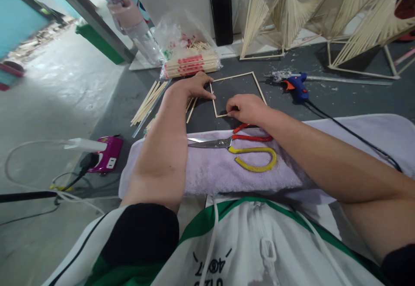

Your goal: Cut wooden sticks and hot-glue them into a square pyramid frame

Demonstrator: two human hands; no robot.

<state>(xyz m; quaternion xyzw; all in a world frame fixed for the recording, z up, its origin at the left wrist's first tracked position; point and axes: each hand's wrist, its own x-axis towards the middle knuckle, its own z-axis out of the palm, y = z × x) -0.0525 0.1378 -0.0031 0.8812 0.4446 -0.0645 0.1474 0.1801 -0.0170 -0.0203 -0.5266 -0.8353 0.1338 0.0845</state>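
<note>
- A lavender terry towel (210, 176) is lining the near edge of a dark grey tabletop (282, 104), bearing metal scissors with red and yellow handles (223, 143).
- Just beyond, the right hand (248, 108) is pinching the near side of a square frame of thin pale wooden sticks (233, 76), which is lying flat on the tabletop.
- The left hand (194, 86) is touching the frame's left side, thumb and forefinger spreading apart.
- Loose pale sticks (147, 104) are lying left of the left forearm, while a blue glue gun with an orange trigger (300, 88) is resting right of the frame.
- Farther back, a clear, red-printed packet of sticks (191, 65), a black phone (221, 14) and fanned stick structures (293, 18) are lining the wall.
</note>
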